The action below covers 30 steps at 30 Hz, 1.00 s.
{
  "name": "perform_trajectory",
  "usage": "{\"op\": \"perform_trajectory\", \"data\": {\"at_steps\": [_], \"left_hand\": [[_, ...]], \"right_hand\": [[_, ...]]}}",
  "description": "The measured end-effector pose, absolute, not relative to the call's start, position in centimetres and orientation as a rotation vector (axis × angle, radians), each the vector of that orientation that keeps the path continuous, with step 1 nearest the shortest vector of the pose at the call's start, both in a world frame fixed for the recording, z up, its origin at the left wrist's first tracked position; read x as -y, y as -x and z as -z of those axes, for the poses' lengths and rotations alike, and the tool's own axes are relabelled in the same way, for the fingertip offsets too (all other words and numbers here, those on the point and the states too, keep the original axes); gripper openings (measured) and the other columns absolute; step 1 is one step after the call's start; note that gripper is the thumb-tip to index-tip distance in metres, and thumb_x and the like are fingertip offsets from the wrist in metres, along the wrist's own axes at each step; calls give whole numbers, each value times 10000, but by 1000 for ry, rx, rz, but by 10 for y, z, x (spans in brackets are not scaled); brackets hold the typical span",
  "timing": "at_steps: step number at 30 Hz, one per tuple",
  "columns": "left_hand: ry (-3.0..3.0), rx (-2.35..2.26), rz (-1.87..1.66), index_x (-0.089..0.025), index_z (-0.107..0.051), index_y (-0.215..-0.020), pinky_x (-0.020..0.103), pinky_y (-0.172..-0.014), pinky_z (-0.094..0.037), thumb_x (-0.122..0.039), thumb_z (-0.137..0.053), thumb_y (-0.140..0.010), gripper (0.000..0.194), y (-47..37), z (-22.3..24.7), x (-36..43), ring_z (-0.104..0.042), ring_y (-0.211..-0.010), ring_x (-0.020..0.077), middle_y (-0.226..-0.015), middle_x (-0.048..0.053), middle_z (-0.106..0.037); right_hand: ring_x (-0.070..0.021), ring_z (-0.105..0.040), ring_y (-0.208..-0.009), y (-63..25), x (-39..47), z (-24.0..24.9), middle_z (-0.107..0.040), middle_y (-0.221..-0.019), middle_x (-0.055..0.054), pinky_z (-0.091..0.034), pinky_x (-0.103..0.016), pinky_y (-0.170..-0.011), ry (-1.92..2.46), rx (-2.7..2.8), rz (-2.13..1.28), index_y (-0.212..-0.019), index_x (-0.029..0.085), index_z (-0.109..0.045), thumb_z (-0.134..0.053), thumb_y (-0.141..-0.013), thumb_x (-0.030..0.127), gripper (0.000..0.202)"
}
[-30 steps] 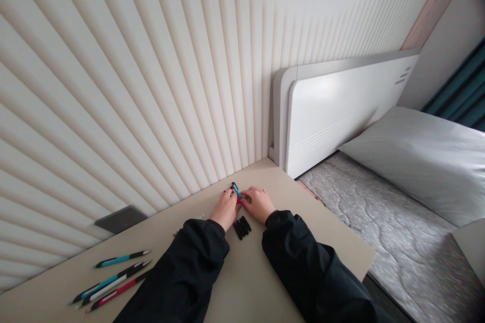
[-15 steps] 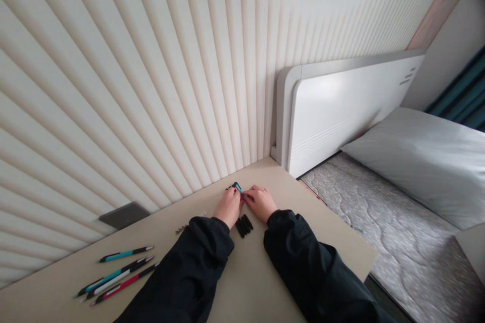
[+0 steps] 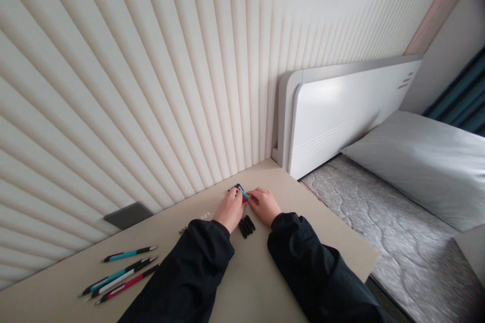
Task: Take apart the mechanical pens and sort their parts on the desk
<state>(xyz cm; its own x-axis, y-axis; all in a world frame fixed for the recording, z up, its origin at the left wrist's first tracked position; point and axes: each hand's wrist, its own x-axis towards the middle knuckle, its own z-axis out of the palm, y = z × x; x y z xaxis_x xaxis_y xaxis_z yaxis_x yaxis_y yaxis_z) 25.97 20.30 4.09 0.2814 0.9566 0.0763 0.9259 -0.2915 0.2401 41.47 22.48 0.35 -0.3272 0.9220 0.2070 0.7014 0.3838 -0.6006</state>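
Through the head camera I look down on a beige bench, with two bare hands near its far edge at six o'clock in my view. Between them lie coloured pen parts, turquoise, red and black, partly covered. The left hand has its fingers curled over them; whether it grips or only steadies them, I cannot tell. The right hand has its fingertips drawn together at the parts' right edge, and I cannot tell if anything is pinched there.

Just below, also at six, short black tubes lie side by side. Small pale pieces are at seven o'clock, with tiny grey pieces past them beside the dark left sleeve. Toward eight rest four pens: two turquoise, one white, one red.

I judge the coloured parts to be light, stiff plastic, smooth enough to slip or roll; a fingertip hold around the middle of one should suit. The black tubes may be slightly rubbery and easier to grip, best taken at the sides. Nothing seems very fragile, though thin clips could snap.

I can read no brand, label or writing anywhere.
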Motion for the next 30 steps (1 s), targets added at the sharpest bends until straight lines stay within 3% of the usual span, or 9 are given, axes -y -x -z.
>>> {"op": "perform_trajectory", "data": {"at_steps": [7,10,15,19,25,30], "left_hand": [[-2559,-1559,-497,-211,-545,-1228,374,-1065,-382,-284,-348,-961,339,-228,-91,-131,-508,-1177,214,-1251,77,-556],[-2529,-1669,-524,-274,-566,-1219,383,-1061,-403,-325,-376,-948,336,-183,-97,-86,-535,-1154,220,-1223,45,-588],[-2460,-1970,-586,-306,-601,-1157,406,-1029,-438,-343,-406,-928,303,-87,-77,-13,-570,-1100,234,-1160,39,-622],[-2372,-2166,-630,-271,-619,-1125,413,-1024,-439,-301,-409,-920,295,-32,-49,28,-570,-1091,240,-1142,62,-622],[-2467,-2339,-595,-161,-579,-1183,430,-964,-457,-234,-387,-927,328,-4,-9,44,-553,-1090,260,-1159,109,-605],[-2461,-2316,-520,-173,-555,-1206,393,-948,-441,-153,-405,-917,326,-7,-6,45,-543,-1065,235,-1167,92,-593]], "right_hand": [[-154,-611,-823,-425,-209,-3,-674,-938,-49,-454,-263,-801,1357,1924,-540,-1007,199,-683,-420,-895,191,286],[-167,-604,-792,-433,-198,-9,-677,-931,-60,-472,-289,-776,1354,1837,-504,-986,192,-677,-406,-894,215,287],[-194,-605,-837,-426,-160,-26,-664,-889,-80,-481,-333,-791,1141,1666,-320,-954,201,-660,-443,-889,235,229],[-193,-596,-773,-376,-105,-36,-643,-801,-70,-480,-351,-738,810,1875,-293,-971,231,-635,-476,-864,170,201],[-173,-555,-693,-263,-23,-26,-618,-721,-39,-419,-326,-648,-1,2300,-238,-1040,186,-570,-495,-812,129,247],[-178,-528,-686,-206,-8,-8,-598,-693,-34,-393,-335,-644,-85,2425,-170,-994,178,-592,-494,-824,161,197]]}}
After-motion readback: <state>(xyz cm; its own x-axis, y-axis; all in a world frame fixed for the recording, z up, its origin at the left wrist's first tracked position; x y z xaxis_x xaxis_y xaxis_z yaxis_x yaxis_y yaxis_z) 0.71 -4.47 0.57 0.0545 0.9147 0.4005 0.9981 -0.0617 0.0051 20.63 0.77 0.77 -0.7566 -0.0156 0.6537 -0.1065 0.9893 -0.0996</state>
